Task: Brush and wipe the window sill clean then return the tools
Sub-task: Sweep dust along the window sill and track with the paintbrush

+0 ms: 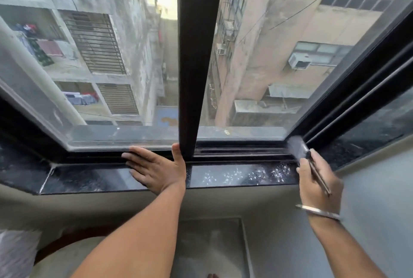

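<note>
The black stone window sill (223,176) runs across the middle, speckled with white dust towards its right end. My left hand (156,165) lies flat on the sill with fingers spread, its thumb against the foot of the dark centre window post (196,54). My right hand (317,179) grips a brush (300,150) by its thin dark handle. The blurred grey bristles sit at the right end of the window track (241,153), in the corner of the frame.
Glass panes stand on both sides of the post, with buildings far below outside. A second dark frame and sill (366,134) angles away at the right. Grey wall lies under the sill, a light cloth (15,253) at bottom left.
</note>
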The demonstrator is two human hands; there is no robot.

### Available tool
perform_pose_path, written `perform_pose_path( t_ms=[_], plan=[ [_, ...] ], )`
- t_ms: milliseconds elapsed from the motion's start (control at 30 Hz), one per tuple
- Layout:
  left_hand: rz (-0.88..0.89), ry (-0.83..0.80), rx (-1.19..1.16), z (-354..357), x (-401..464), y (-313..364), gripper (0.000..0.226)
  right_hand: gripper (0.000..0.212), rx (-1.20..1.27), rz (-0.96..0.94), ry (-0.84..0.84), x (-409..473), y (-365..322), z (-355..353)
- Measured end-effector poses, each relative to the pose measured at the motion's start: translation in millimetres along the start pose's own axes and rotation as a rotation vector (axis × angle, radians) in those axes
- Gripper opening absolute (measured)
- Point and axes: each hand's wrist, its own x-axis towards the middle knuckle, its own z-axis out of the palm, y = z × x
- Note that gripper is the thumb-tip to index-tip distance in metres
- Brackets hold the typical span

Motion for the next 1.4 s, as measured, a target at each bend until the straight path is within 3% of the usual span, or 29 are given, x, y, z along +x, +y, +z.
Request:
perform_pose_path(
  t_ms=[133, 300, 467, 567, 700, 867, 1000, 1067, 1133, 1267, 1400],
  plan=[
    [0.012, 0.024, -0.002, 3, 1, -3, 0.112, 0.039, 0.092, 0.023, 0.078, -20, 2, -6],
    [0.012, 0.076, -0.005, 7, 2, -5, 0.108, 0.038, 0.086, -0.047, -0.023, -20, -7, 5],
    [0.008, 0.111, 0.009, 9, 3, -7, 0.105, 0.035, 0.343, -0.302, -0.431, -42, -63, 54],
    [0.006, 0.115, 0.020, 9, 2, -5, 0.104, 0.035, 0.429, -0.356, -0.656, -60, -97, 89],
    [0.008, 0.129, 0.029, 9, 2, -7, 0.105, 0.026, 0.411, -0.445, -0.820, -66, -97, 106],
    [0.011, 0.125, 0.030, 7, 1, -4, 0.105, 0.023, 0.303, -0.198, -0.631, -15, -27, 65],
    [0.003, 0.105, 0.022, 3, -1, -2, 0.106, 0.025, 0.029, -0.037, -0.391, 31, 12, 18],
    [0.001, 0.094, 0.020, 1, -1, -1, 0.107, 0.028, -0.119, -0.070, -0.320, 33, 7, 3],
    [-0.002, 0.092, 0.020, 0, -1, 1, 0.106, 0.035, -0.200, -0.240, -0.282, 14, -11, 0],
    [-0.002, 0.093, 0.022, 0, 0, 0, 0.105, 0.043, -0.020, -0.332, -0.475, -37, -54, 17],
    [-0.006, 0.087, 0.029, 1, 1, -2, 0.105, 0.036, 0.209, -0.531, -0.699, -53, -79, 54]
  ],
)
